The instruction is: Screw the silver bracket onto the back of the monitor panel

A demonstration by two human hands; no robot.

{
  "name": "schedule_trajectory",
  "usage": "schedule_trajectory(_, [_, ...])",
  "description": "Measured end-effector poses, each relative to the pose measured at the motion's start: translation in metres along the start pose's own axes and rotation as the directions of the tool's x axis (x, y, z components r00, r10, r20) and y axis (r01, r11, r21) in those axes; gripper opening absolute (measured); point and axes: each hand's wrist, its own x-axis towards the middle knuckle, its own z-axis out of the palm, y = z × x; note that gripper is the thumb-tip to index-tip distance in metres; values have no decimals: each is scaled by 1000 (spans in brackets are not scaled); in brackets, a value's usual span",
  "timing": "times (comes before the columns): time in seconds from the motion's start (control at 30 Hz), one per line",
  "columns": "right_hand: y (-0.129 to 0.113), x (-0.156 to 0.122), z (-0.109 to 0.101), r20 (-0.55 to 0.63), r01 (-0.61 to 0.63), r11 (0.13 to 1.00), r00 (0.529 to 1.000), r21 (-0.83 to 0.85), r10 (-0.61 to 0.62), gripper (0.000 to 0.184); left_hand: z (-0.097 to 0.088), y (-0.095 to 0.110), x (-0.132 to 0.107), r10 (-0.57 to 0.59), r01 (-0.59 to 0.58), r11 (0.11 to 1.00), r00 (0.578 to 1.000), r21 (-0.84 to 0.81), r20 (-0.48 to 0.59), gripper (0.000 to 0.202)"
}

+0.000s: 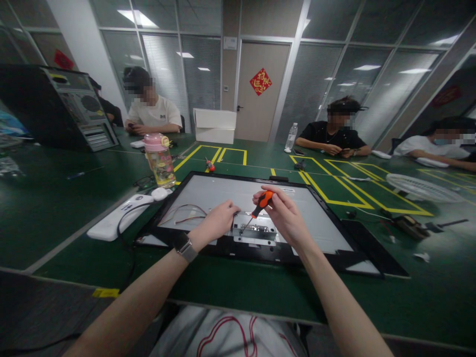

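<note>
A flat display panel [316, 213] with a black frame lies back side up on the table before me. On its near middle part sits a silver metal bracket [256, 237] with small holes. My right hand [285, 215] is closed around the orange and black handle of a screwdriver [263, 202]. Its shaft slants down to the left, and the tip meets the bracket's left part. My left hand [219, 218] has its fingers curled together at the bracket's upper left corner, pressing or pinching it. Thin wires [186, 213] lie on the panel to the left.
Left of the panel are a white power strip [121, 218], a pink-lidded bottle [159, 158] and a computer case [55, 109]. A red tool [210, 166] and a white box [214, 126] are beyond. At right lie a fan guard [420, 187] and a dark device [411, 225]. Several people sit opposite.
</note>
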Motion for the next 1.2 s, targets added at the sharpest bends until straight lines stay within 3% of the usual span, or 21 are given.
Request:
schedule_trajectory(0.13, [-1, 0, -2, -6, 21, 995, 1000, -98, -22, 25, -2, 2, 0, -15, 15, 1000, 1000, 1, 19, 40])
schedule_trajectory(0.3, [-1, 0, -5, -97, 68, 910, 988, -409, -117, 24, -3, 2, -1, -19, 19, 1000, 1000, -3, 16, 40])
schedule_trajectory(0.5, [3, -2, -1, -167, 135, 840, 952, -525, -257, 17, -2, 1, -1, -16, 17, 1000, 1000, -25, 10, 39])
schedule_trajectory(0.7, [-3, -5, 3, -85, 121, 902, 982, -414, -171, 31, -3, 1, 0, -22, 23, 999, 1000, -35, 20, 39])
schedule_trajectory(0.97, [-2, -1, -1, -147, 90, 899, 975, -429, -168, 15, -2, 0, 0, -25, 26, 999, 999, -24, 25, 40])
schedule_trajectory(1.2, [-4, -4, 2, -84, 94, 928, 988, -360, -132, 30, -1, -1, 0, -13, 13, 1000, 1000, -13, 13, 39])
